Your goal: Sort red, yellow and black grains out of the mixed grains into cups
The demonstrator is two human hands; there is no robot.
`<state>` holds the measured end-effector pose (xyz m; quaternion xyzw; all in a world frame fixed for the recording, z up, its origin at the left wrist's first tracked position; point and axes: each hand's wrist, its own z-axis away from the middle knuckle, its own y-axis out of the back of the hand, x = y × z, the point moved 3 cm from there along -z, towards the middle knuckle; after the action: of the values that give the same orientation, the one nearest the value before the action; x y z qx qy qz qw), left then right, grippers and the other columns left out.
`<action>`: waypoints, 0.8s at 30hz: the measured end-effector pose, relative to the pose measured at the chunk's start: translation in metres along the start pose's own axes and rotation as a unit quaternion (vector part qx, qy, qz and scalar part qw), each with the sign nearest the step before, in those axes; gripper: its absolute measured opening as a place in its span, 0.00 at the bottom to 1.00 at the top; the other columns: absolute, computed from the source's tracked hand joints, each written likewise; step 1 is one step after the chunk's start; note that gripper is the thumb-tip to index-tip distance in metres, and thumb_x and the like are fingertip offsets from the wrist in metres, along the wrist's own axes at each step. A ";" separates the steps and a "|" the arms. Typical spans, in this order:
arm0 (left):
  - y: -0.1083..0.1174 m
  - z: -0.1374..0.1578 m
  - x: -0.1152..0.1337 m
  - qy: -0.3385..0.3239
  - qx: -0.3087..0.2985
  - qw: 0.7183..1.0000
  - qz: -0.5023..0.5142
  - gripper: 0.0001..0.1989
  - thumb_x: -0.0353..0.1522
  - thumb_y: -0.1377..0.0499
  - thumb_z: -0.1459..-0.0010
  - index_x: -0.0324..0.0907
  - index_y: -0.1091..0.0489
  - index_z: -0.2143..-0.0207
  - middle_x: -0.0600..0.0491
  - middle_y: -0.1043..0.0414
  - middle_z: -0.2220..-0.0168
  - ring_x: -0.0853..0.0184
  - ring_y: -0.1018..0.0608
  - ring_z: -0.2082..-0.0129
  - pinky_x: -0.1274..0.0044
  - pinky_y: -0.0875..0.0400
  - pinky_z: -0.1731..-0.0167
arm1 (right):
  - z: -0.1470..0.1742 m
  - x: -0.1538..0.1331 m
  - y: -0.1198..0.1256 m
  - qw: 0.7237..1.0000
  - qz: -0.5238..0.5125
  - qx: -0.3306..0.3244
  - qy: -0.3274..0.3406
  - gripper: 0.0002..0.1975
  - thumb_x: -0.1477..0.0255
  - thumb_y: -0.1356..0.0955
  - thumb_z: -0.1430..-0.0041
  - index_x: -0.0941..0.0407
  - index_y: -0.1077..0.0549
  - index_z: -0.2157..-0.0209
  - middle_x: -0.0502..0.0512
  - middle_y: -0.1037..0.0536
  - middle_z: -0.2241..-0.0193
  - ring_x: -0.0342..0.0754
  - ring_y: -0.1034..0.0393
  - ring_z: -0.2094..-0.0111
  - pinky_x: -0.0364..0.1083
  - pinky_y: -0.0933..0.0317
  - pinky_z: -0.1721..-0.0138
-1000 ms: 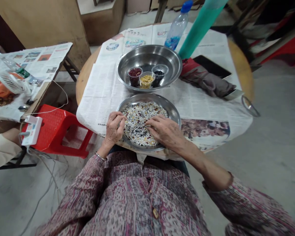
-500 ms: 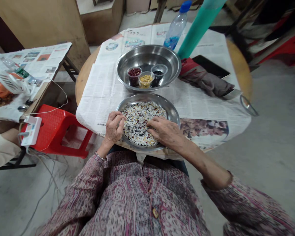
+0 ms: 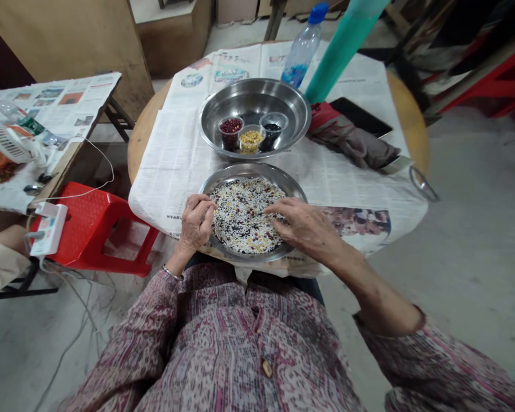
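Note:
A shallow metal basin (image 3: 298,194) at the table's near edge holds mixed grains (image 3: 244,214), mostly white, with black, yellow and dark red ones among them. At its left rim is my left hand (image 3: 196,223), fingers curled in and thumb pressed toward them; whatever they hold is hidden. My right hand (image 3: 304,226) hovers over the right side of the grains, thumb and fingers apart, with nothing visible between them. Behind stands a larger metal basin (image 3: 257,91) with three clear cups: one of dark red beans (image 3: 230,127), one of yellow grains (image 3: 251,139), one of black beans (image 3: 273,129).
Newspaper (image 3: 167,154) covers the round table. A bottle with a blue cap (image 3: 302,51), a green cylinder (image 3: 345,51), a folded umbrella (image 3: 354,137) and a dark tablet (image 3: 360,117) lie or stand toward the back right. A red stool (image 3: 90,223) bears a power strip (image 3: 49,229).
My right hand has shifted right across the grains, and its thumb and fingers have come apart. My left hand stays at the rim. The whole view has slid slightly.

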<state>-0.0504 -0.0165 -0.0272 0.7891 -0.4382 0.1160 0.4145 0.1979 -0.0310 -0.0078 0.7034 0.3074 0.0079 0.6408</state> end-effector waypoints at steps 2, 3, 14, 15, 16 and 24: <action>0.000 0.000 0.000 0.000 0.001 1.000 0.005 0.09 0.28 0.47 0.33 0.43 0.28 0.65 0.51 0.30 0.62 0.64 0.27 0.57 0.67 0.30 0.52 | 0.001 0.003 0.000 1.000 -0.004 0.008 -0.010 0.12 0.78 0.36 0.40 0.54 0.24 0.57 0.57 0.21 0.57 0.53 0.27 0.53 0.53 0.33 0.51; 0.000 0.000 0.000 0.000 0.003 1.000 0.007 0.09 0.28 0.47 0.33 0.43 0.28 0.66 0.51 0.30 0.63 0.64 0.27 0.57 0.67 0.30 0.52 | 0.000 0.003 -0.001 1.000 -0.006 0.009 -0.010 0.12 0.77 0.36 0.40 0.54 0.24 0.58 0.57 0.21 0.57 0.53 0.27 0.53 0.53 0.33 0.51; 0.001 0.000 0.002 0.006 -0.003 1.000 0.001 0.10 0.28 0.48 0.32 0.42 0.29 0.65 0.50 0.30 0.62 0.64 0.27 0.56 0.67 0.29 0.52 | -0.011 -0.019 -0.032 0.998 0.002 -0.045 0.038 0.09 0.78 0.35 0.38 0.55 0.24 0.62 0.58 0.22 0.61 0.52 0.29 0.55 0.50 0.34 0.52; 0.001 0.000 0.002 0.006 -0.003 1.000 0.004 0.09 0.28 0.47 0.32 0.42 0.29 0.65 0.50 0.30 0.62 0.64 0.27 0.56 0.67 0.29 0.51 | -0.012 -0.019 -0.033 0.998 -0.003 -0.046 0.040 0.09 0.79 0.36 0.38 0.55 0.23 0.62 0.58 0.22 0.61 0.52 0.29 0.55 0.49 0.34 0.52; 0.001 0.000 0.002 0.006 -0.002 1.000 0.005 0.09 0.28 0.47 0.32 0.42 0.29 0.65 0.50 0.30 0.62 0.64 0.27 0.56 0.67 0.30 0.51 | -0.013 -0.019 -0.034 0.998 -0.007 -0.045 0.040 0.10 0.79 0.36 0.37 0.55 0.23 0.62 0.58 0.22 0.62 0.51 0.29 0.55 0.49 0.34 0.53; 0.000 0.000 0.001 0.010 -0.006 1.000 -0.011 0.10 0.29 0.48 0.31 0.43 0.29 0.65 0.50 0.30 0.61 0.64 0.27 0.56 0.67 0.29 0.51 | -0.018 -0.028 -0.037 0.995 -0.022 -0.060 0.071 0.08 0.75 0.35 0.35 0.55 0.23 0.61 0.58 0.22 0.62 0.51 0.29 0.55 0.50 0.35 0.51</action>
<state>-0.0499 -0.0174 -0.0269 0.7899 -0.4262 0.1167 0.4252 0.1520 -0.0278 -0.0271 0.6543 0.3665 0.0615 0.6586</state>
